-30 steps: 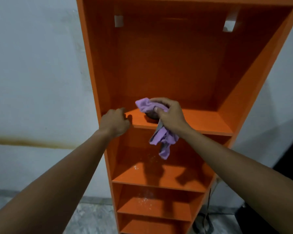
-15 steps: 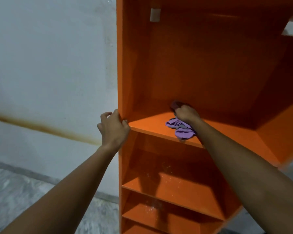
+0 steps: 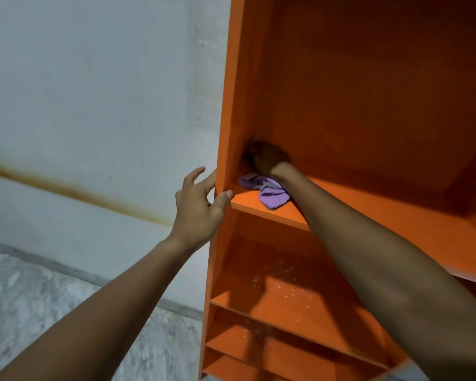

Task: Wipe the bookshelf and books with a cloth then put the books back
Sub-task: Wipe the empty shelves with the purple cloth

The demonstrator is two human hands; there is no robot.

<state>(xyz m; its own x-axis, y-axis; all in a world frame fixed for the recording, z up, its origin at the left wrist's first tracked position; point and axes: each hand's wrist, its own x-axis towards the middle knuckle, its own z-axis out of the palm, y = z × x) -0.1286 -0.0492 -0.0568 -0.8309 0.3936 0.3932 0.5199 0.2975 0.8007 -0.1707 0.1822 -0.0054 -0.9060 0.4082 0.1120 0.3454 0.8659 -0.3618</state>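
Nearest the camera, two forearms [image 3: 107, 312] were seen reaching up to the bookshelf [image 3: 368, 92]. Low down, a lower shelf [image 3: 272, 295] was dotted with pale specks, judged to be dust not yet wiped. At the side panel [image 3: 231, 105], the left hand [image 3: 198, 207] was held wide, with the fingers spread and the thumb tip laid on the front edge at shelf level; nothing was gripped. Just past it, the cloth [image 3: 270, 192] was lying bunched on the upper shelf [image 3: 341, 213], a loose tail trailing toward the front edge. Farther in, the right hand [image 3: 270, 160] was pushed into the back-left corner, curled over the cloth's far end; the fingertips were lost in shadow. No books were seen. Beyond, a stained wall [image 3: 94, 92] was seen.

The cloth was judged soft, light and limp, best taken as a wad under the palm so the tail is not dragged off the edge. The bookshelf was judged stiff, smooth-faced, tall and narrow, so perhaps tippy under a push, and best steadied at the side panel's front edge.
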